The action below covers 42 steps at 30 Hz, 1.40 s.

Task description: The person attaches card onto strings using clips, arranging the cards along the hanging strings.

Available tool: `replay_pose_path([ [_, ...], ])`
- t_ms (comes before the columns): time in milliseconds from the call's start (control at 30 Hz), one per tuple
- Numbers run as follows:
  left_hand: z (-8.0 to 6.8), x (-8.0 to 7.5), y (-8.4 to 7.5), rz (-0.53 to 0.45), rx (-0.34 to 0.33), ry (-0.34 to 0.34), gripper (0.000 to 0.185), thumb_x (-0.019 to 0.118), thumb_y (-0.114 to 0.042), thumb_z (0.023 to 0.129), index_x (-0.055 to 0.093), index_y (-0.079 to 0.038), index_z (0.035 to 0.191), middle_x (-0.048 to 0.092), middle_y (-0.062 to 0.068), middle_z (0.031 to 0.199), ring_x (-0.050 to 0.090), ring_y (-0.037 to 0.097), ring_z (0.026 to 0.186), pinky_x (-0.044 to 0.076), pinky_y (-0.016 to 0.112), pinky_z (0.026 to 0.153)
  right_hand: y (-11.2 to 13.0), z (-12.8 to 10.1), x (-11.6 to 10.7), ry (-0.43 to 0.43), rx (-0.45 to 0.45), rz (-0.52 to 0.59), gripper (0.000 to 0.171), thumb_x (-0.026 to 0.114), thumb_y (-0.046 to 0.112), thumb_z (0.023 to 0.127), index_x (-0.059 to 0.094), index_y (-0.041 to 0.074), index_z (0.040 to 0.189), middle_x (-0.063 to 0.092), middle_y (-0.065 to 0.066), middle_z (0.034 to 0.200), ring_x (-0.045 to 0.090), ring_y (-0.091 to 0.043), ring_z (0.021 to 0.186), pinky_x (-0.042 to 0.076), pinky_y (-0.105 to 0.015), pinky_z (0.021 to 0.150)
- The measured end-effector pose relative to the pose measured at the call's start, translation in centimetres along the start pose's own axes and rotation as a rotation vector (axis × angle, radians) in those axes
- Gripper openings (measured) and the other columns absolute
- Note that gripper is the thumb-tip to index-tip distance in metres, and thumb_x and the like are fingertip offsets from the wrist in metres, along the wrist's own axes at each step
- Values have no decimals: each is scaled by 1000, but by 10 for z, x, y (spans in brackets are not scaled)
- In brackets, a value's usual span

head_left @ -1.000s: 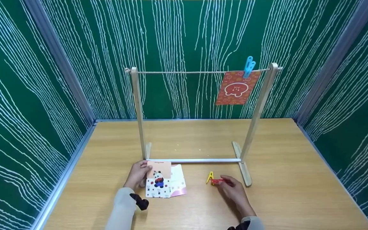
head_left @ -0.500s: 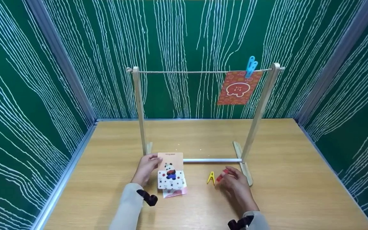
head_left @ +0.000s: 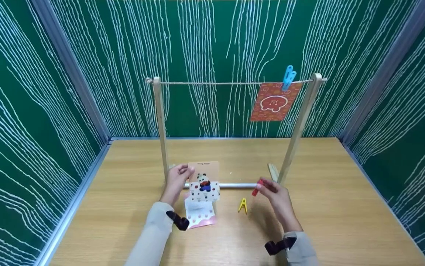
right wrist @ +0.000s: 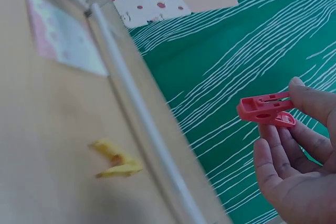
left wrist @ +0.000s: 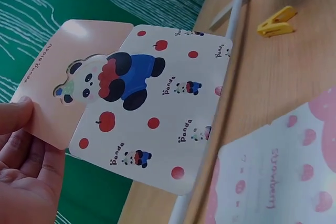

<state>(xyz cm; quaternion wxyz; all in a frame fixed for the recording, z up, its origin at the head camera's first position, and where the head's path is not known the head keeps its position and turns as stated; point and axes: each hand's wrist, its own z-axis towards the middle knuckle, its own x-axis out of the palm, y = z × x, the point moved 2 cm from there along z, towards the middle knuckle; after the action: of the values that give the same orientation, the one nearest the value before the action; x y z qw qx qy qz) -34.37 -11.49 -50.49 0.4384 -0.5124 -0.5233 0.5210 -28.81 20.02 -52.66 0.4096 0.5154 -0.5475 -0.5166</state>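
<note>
Left hand (head_left: pixel 177 179): thumb and fingers pinch the panda card (left wrist: pixel 142 106) by its left edge only, lifted off the worktop (head_left: pixel 326 207), card face toward me. Right hand (head_left: pixel 277 195): thumb and forefinger pinch the red peg (right wrist: pixel 265 111), held up level with the card and well apart to its right.

Risks, as I judge them:
- Edge-only grip on a thin card; it could swing or bow and slip out.
- Red peg is held near its tail; a slack pinch could let it spring away.
- White crossbar (head_left: pixel 234 185) lies just behind both grips; a low sweep would catch it and could shift the wooden frame (head_left: pixel 160 122).

Room: the string (head_left: pixel 219 83) above is bare from the left post as far as the orange card (head_left: pixel 273 101) under the blue peg (head_left: pixel 288 77). Yellow peg (head_left: pixel 242 205) lies between my hands; pink card (head_left: pixel 199 214) lies under the left grip.
</note>
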Motion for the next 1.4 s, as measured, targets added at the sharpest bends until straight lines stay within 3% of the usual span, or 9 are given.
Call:
replay_pose_path([
  [200,3,11,-27,34,7,-10,39,64,-25,93,58,-6,127,65,13,122,60,26,114,47,38,100,29,2,0,27,-57,-52,56,70,27,87,51,5,135,57,-14,128,55,-19,114,41,-35,104],
  [367,7,20,-50,33,78,-29,37,65,-25,92,61,-6,124,66,12,118,61,24,111,48,36,99,52,3,-2,51,-59,-55,64,73,36,84,50,8,136,54,-15,132,51,-25,121,37,-39,108],
  [633,8,32,-83,1,255,-35,27,63,-18,93,66,-2,114,70,13,108,62,17,94,53,29,85,86,9,-5,47,-197,-66,61,74,32,83,53,4,133,58,-16,129,59,-13,111,42,-33,105],
  [1033,11,46,-117,15,328,-16,26,62,-22,94,67,-8,115,69,9,111,64,18,101,52,32,93,136,9,-4,57,-326,-95,57,71,33,85,54,7,133,61,-12,124,60,-8,106,47,-19,94],
  [1400,12,53,-149,7,394,-5,25,62,-22,93,67,-9,114,70,7,112,65,16,101,52,29,93,176,9,7,41,-487,-62,47,71,25,87,59,4,126,67,7,101,64,-7,95,51,-17,87],
])
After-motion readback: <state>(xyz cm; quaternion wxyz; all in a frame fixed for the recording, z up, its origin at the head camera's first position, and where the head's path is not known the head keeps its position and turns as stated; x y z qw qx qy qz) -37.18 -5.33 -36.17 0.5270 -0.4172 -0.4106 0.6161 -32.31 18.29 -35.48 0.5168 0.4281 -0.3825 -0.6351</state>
